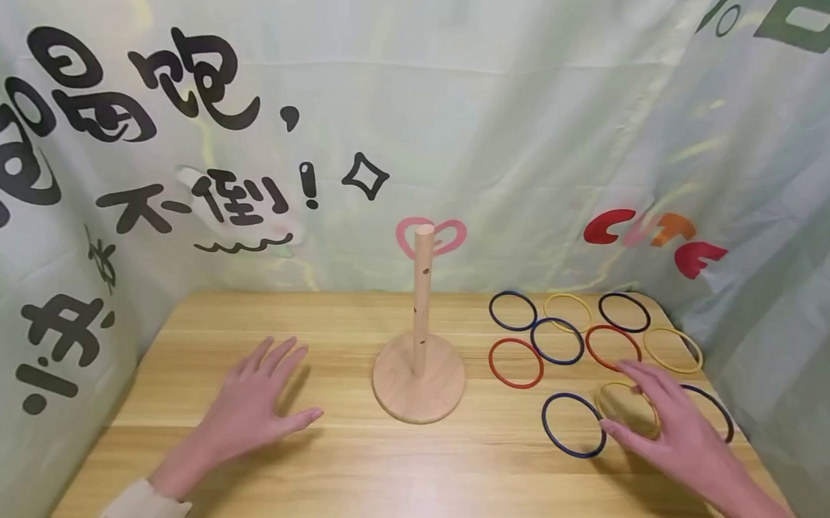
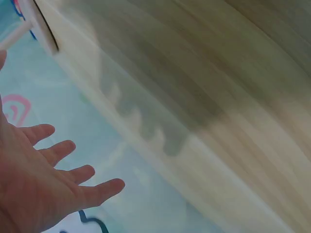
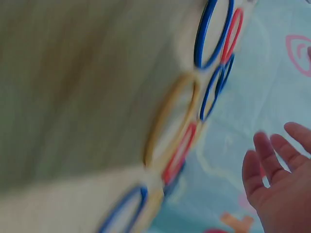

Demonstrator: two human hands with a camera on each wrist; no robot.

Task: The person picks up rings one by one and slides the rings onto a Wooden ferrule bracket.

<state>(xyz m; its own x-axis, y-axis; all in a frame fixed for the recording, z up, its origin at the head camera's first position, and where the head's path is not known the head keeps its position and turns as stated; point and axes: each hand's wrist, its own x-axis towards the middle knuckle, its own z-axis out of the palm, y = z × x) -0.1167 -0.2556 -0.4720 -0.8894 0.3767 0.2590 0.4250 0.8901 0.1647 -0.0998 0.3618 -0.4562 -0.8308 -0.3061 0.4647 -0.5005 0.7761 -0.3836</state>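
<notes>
Pale, softly creased cloth (image 1: 339, 91) hangs behind the smooth, straight-grained wooden table (image 1: 347, 474), thick black brush-like characters (image 1: 216, 80) printed on it at ten to eleven o'clock. With the round base of the wooden stand (image 1: 421, 322) as the dial's centre, the left hand (image 1: 260, 399) is at nine o'clock, fingers spread and grasping nothing. The stand pairs a flat disc with an upright cylindrical post, small dark spots down its side. From two to nearly four o'clock lie ten thin, smooth rings in blue, yellow and red, some overlapping; a red ring (image 1: 490, 357) is nearest the disc. At three o'clock, the right hand (image 1: 687, 437) is over a yellow ring (image 1: 597, 395), also grasping nothing, fingers loosely extended. Whether its thumb touches a blue ring (image 1: 544, 416) I cannot tell.
</notes>
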